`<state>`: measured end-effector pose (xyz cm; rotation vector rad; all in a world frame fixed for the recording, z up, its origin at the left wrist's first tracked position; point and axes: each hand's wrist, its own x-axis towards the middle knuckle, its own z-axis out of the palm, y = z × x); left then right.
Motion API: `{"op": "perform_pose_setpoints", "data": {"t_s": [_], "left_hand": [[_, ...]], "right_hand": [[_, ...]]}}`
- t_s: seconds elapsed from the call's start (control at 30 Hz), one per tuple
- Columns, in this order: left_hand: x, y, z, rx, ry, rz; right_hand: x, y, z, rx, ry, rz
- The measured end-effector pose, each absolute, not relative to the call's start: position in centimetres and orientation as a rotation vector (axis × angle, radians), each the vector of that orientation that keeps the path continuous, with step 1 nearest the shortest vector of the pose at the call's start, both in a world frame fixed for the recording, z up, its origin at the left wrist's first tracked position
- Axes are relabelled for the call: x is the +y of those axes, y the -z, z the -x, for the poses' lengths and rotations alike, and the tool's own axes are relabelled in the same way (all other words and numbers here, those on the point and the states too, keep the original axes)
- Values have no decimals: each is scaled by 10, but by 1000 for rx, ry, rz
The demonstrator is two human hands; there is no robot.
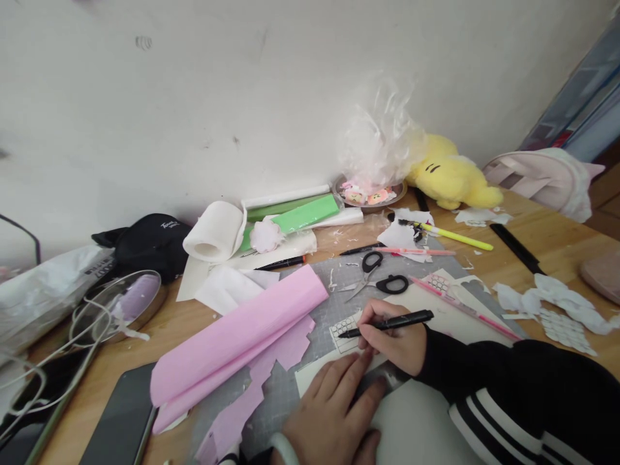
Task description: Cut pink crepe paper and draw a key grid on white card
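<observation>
My right hand (400,341) grips a black marker pen (407,320), its tip touching a small white piece of paper (343,326) with a pattern of drawn circles inside a ruled outline. Just below, my left hand (334,407) lies with its fingers stretched flat on the cream-coloured paper (314,371). A grey cutting mat (320,316) is underneath. Beyond my right hand, black-handled scissors (375,278) rest with their blades apart. A pink pen (465,307) lies to the right across the paper.
Folded pink crepe paper (237,342) fills the left side, beside a phone (119,416). Behind are a paper roll (216,231), green paper (300,216), a plate (372,199) and a yellow plush toy (448,171). At right lie a yellow pen (458,237) and paper scraps (557,310).
</observation>
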<state>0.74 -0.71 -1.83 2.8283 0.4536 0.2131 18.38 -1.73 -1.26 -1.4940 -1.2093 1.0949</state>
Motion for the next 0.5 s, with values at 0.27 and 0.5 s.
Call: {"op": "perform_pose_setpoints", "data": {"t_s": [0.27, 0.5], "left_hand": [[-7, 19, -7, 449, -207, -2819], [-9, 19, -8, 482, -221, -2820]], "right_hand": [[-16, 13, -184, -1249, -1072, 1521], [-16, 13, -183, -1281, -1060, 1462]]}}
